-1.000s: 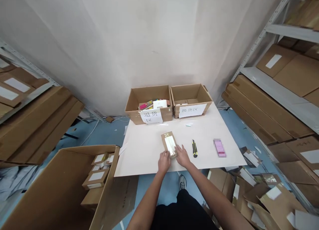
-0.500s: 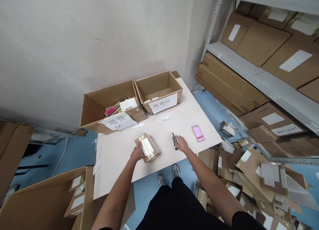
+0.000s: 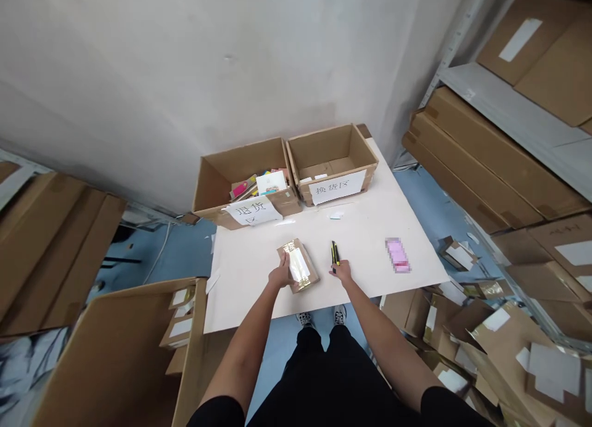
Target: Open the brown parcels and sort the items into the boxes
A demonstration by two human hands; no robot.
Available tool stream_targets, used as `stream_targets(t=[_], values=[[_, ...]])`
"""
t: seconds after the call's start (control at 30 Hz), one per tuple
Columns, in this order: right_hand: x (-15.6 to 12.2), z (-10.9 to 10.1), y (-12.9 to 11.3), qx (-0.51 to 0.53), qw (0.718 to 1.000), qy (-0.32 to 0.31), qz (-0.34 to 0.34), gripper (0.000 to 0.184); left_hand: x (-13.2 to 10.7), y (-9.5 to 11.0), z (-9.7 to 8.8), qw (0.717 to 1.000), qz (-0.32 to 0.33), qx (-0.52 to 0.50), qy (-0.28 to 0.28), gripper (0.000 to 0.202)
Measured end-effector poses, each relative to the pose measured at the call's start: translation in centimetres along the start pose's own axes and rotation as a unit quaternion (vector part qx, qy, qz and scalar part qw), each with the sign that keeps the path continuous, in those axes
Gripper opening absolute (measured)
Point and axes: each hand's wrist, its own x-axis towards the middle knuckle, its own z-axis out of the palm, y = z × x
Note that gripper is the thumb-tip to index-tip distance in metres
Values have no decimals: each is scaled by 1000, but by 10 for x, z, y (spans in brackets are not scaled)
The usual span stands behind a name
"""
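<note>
A small taped cardboard box (image 3: 303, 269) with a white label lies on the white table (image 3: 250, 260). My left hand (image 3: 280, 275) grips its left edge, the thumb and fingers partly over the tape. To the right of the box, my right hand (image 3: 342, 271) is closed around the lower end of a black and yellow box cutter (image 3: 335, 254), whose other end points toward the wall. Whether its blade is out is too small to tell. A pink blurred item (image 3: 398, 255) lies farther right on the table.
Two open cartons with handwritten signs stand at the table's back: the left carton (image 3: 222, 214) holds small packs, the right carton (image 3: 370, 177) a few white items. A large open carton (image 3: 139, 291) stands at left. Shelving (image 3: 490, 87) and piled cardboard (image 3: 499, 353) flank the right.
The view has swung left, so the scene sits farther right. My right hand has drawn to the near end of the box cutter and now grips it. My left hand stays on the box.
</note>
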Motion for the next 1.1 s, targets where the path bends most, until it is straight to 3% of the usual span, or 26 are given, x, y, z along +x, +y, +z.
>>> stream_targets(t=[0.17, 0.27, 0.33, 0.47, 0.63, 0.83, 1.0, 1.1], values=[[-27, 33, -59, 136, 969, -137, -152, 51, -4, -3, 4, 999, 7, -12, 30, 149], [-54, 50, -87, 1, 952, -154, -266, 56, -5, -5, 8, 998, 27, -21, 50, 148], [-70, 59, -100, -137, 936, -134, -294, 59, -5, -7, 9, 997, 38, -30, 58, 147], [-93, 70, -114, -328, 904, -117, -246, 65, -2, -17, 6, 994, 86, -59, 43, 148], [-111, 70, -126, -422, 873, -91, -228, 57, 1, -34, -1, 987, 144, -57, 33, 146], [-133, 72, -129, -457, 861, -71, -210, 53, 0, -41, 2, 984, 151, -61, 69, 142], [-148, 67, -109, -437, 878, -60, -187, 49, 1, -46, 2, 984, 153, -58, 77, 138], [-161, 55, -96, -450, 874, -56, -177, 47, 3, -45, 2, 984, 151, -55, 76, 138]])
